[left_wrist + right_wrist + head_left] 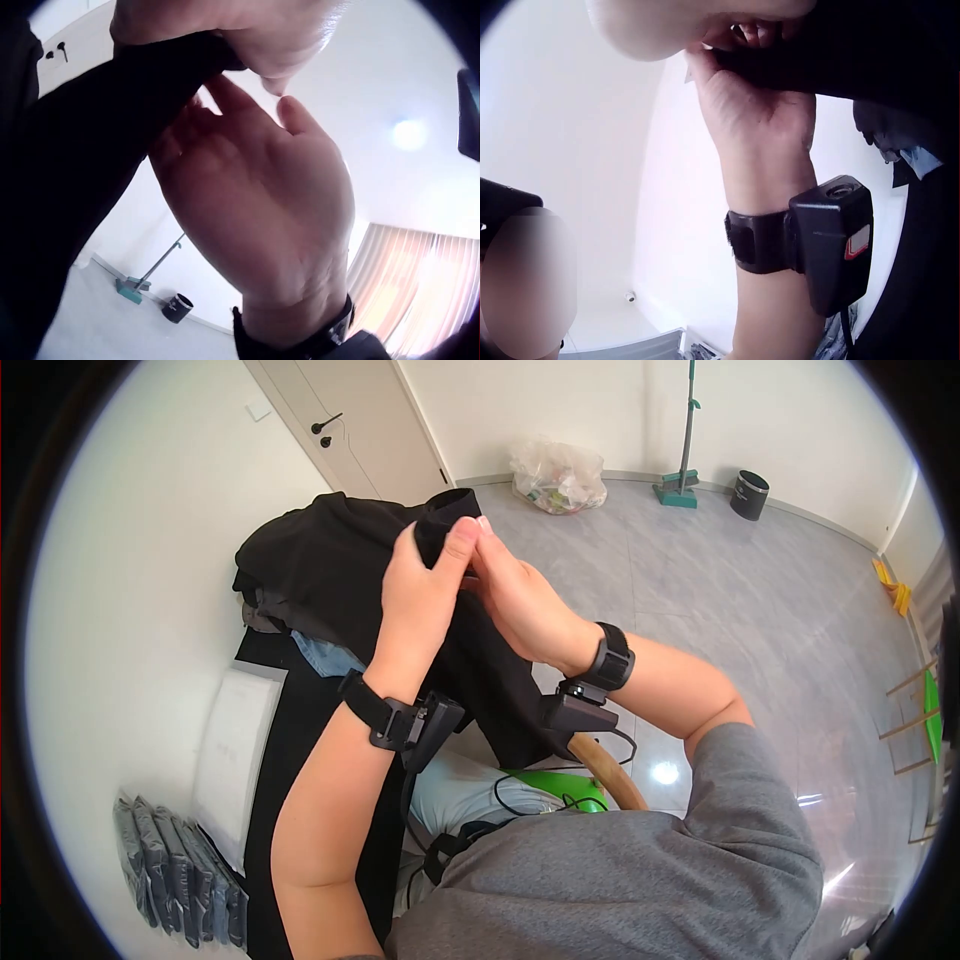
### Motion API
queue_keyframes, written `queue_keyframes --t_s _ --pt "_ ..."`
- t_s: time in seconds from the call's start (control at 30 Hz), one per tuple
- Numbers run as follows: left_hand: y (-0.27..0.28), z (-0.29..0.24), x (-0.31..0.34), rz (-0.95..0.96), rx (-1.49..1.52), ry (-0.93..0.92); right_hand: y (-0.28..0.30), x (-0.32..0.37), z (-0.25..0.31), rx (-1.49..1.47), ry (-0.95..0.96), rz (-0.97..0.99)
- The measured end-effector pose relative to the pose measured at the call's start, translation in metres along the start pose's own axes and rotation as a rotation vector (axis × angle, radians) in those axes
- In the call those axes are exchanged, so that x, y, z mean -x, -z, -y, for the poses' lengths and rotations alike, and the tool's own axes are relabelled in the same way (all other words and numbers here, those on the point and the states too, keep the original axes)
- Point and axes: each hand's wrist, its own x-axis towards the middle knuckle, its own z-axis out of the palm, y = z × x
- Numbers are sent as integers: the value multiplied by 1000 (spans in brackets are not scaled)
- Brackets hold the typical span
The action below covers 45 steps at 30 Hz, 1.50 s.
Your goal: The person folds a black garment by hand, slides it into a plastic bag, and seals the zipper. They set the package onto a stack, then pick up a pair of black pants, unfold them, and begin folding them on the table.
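A black garment (320,550) spreads over a pile at the left of the head view, and part of it hangs down below the hands. My left hand (415,595) grips its folded upper edge, thumb on the near side. Beside it, the right hand (525,605) pinches the same edge, the two thumbs meeting at the tips. Seen from the left wrist, the right palm (255,195) faces the camera, its fingertips partly hidden by the cloth. In the right wrist view the left hand (757,116) is against the dark fabric.
Light blue cloth (325,655) and grey cloth (265,615) show under the garment. A white flat package (235,760) and several plastic-wrapped dark packs (180,875) lie at the left. Farther off stand a bag of rubbish (558,478), a green broom (677,490) and a black bin (749,495).
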Motion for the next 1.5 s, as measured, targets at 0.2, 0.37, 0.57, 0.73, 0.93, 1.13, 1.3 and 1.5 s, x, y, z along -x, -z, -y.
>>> queue_keyframes --t_s 0.2,0.37,0.57,0.73,0.93,1.13,1.3,1.5 --pt "18 -14 -6 -217 271 51 11 8 35 477 178 326" --pt "37 -5 -9 -158 387 140 63 -17 38 773 355 -225" --pt "37 -22 -1 75 450 84 73 -20 22 107 -23 174" --pt "58 -18 -6 137 446 175 59 -23 35 48 -82 145" --pt "90 -24 -10 103 -75 -33 38 -14 34 435 53 45" --pt "76 -37 -20 304 -640 -290 26 -9 11 473 141 70" --pt "57 -27 -29 538 -439 18 25 -3 10 546 188 1" --pt "49 -26 -29 568 -357 -16 35 3 8 705 269 -20"
